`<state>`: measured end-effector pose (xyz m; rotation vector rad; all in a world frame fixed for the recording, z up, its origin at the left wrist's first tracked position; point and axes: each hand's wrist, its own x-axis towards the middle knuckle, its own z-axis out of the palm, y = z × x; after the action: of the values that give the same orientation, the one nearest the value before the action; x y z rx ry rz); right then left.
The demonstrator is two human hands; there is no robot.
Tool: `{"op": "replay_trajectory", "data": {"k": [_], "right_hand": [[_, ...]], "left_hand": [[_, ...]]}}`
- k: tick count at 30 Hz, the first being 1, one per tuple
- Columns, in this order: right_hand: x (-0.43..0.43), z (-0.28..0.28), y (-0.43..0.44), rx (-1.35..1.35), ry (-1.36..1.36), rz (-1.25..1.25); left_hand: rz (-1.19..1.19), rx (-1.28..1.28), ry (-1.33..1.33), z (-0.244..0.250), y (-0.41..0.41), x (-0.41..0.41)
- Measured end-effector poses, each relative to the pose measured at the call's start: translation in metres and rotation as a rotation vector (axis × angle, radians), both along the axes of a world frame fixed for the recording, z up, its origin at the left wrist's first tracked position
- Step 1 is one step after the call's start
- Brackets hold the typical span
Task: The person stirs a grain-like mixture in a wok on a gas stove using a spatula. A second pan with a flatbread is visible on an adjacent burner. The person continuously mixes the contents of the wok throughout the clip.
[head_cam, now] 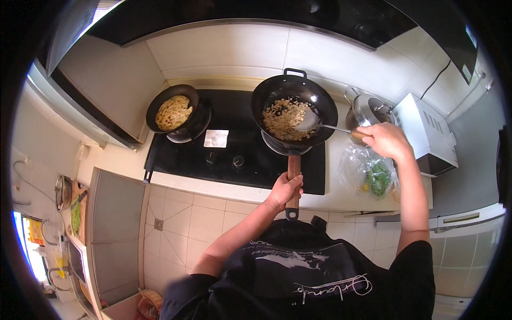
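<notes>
My left hand (286, 188) grips the wooden handle (294, 163) of a black wok (324, 94) on the right burner. Around the wooden end of a metal spatula (308, 121) my right hand (386, 139) is closed; the spatula's blade lies in the wok among small pale, lightly browned pieces of food (280, 120). On the left burner a dark frying pan (188, 93) holds a browned flat pancake or omelette (173, 113); its handle points towards the front edge of the black glass hob (240, 108).
A lidded metal pot (366, 110) stands right of the wok, beside a white appliance (424, 128). Before it lies a clear plastic bag (352, 164) with green vegetables (378, 178). A range hood (256, 12) hangs above. At the far left, a cutting board (83, 216) carries a knife and chopped greens.
</notes>
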<state>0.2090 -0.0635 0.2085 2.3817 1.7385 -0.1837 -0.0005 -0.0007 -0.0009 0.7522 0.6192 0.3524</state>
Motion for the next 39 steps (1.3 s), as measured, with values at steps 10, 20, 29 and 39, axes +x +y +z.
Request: {"op": "replay_trajectory", "data": {"k": [10,20,29,39], "right_hand": [[0.009,0.04,0.021,-0.22,-0.2,-0.013],[0.009,0.056,0.03,-0.223,-0.169,-0.049],[0.003,0.059,0.059,-0.337,-0.295,0.069],[0.047,0.028,0.048,-0.272,0.099,0.076]], "left_hand": [[0.006,-0.01,0.0,0.001,0.0,0.0],[0.009,-0.028,-0.024,0.0,-0.001,0.002],[0.008,-0.004,0.004,0.003,0.001,0.0],[-0.003,-0.014,-0.014,0.003,0.0,0.001]]}}
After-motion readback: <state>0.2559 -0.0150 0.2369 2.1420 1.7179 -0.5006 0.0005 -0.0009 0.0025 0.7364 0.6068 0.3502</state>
